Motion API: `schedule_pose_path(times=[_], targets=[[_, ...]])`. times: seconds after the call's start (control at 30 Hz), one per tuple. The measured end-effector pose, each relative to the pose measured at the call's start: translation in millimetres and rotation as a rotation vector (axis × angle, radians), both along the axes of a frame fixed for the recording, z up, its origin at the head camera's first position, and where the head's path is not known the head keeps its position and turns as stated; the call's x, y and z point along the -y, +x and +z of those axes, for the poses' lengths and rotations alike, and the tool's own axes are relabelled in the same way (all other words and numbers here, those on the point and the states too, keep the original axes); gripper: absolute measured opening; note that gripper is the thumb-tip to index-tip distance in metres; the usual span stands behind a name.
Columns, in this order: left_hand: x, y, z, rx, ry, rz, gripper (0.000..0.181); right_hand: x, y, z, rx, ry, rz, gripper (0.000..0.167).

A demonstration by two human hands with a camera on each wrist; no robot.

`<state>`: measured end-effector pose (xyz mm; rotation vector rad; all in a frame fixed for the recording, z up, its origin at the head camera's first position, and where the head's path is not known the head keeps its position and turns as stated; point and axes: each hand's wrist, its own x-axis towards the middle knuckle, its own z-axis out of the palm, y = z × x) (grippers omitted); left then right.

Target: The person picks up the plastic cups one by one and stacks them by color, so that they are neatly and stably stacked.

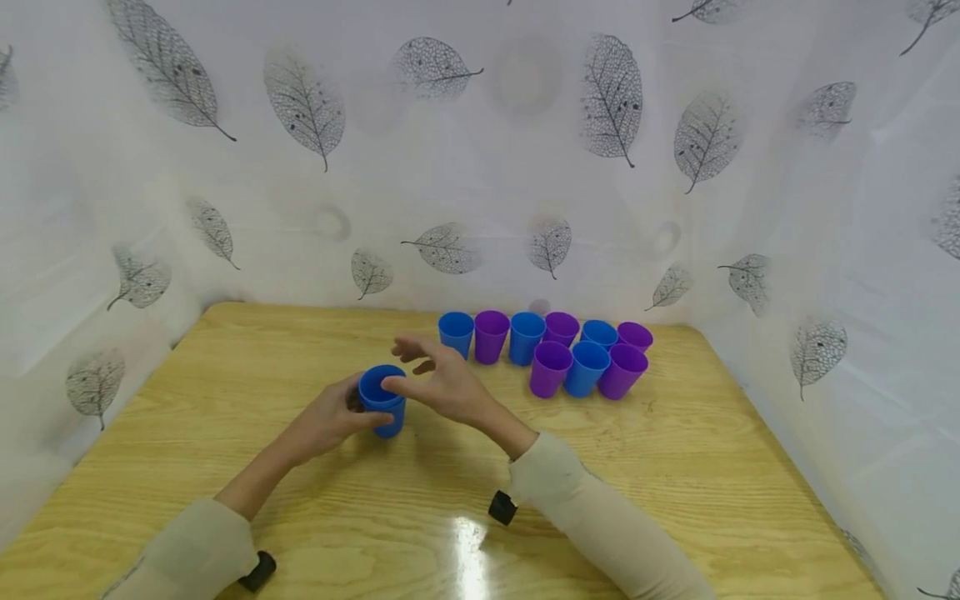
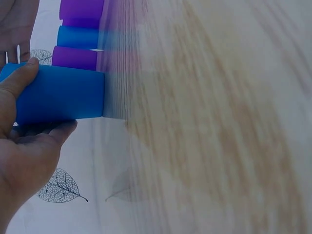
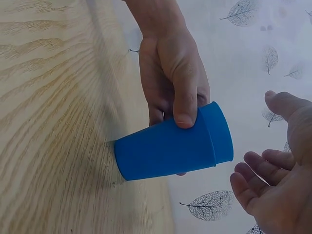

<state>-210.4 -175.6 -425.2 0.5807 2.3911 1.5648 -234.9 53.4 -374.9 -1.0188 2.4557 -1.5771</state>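
A blue cup (image 1: pixel 387 421) stands upright on the table with a second blue cup nested in it; in the right wrist view the pair (image 3: pixel 165 148) shows two rims. My left hand (image 1: pixel 327 419) grips the pair from the left, thumb across the front and fingers behind. My right hand (image 1: pixel 447 386) hovers above and to the right of the rim, fingers apart and loosely bent, holding nothing. In the right wrist view that hand (image 3: pixel 280 180) is apart from the cups.
Toward the back right of the wooden table (image 1: pixel 675 467) stand several upright blue and purple cups, among them a blue one (image 1: pixel 587 369) and a purple one (image 1: pixel 551 369). A leaf-patterned sheet (image 1: pixel 480 183) hangs behind and at both sides.
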Motion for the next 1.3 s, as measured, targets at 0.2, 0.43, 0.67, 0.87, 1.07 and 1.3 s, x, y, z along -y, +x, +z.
schedule_pose_path(times=[0.2,0.43,0.67,0.87,1.07,1.3], targets=[[0.2,0.1,0.9,0.005,-0.012,0.014,0.070,-6.7,-0.5,-2.6,-0.002,-0.018,-0.008,0.057],[-1.1,0.8,3.5,-0.012,-0.034,0.022,0.069,-13.8,-1.4,-2.1,0.004,-0.030,-0.013,0.055],[-1.3,0.4,2.7,-0.011,-0.042,0.028,0.069,-20.6,-2.9,-4.7,-0.023,-0.020,-0.048,0.051],[-1.5,0.1,2.5,-0.002,-0.053,0.041,0.069,-29.3,-4.6,-6.1,-0.013,-0.019,-0.070,0.051],[-1.6,0.4,1.8,-0.003,-0.056,0.045,0.068,-41.4,-8.3,-6.9,0.004,-0.040,-0.085,0.050],[-2.1,-0.3,1.5,-0.006,-0.038,0.043,0.069,-62.6,-14.7,-1.1,0.009,-0.007,-0.122,0.055]])
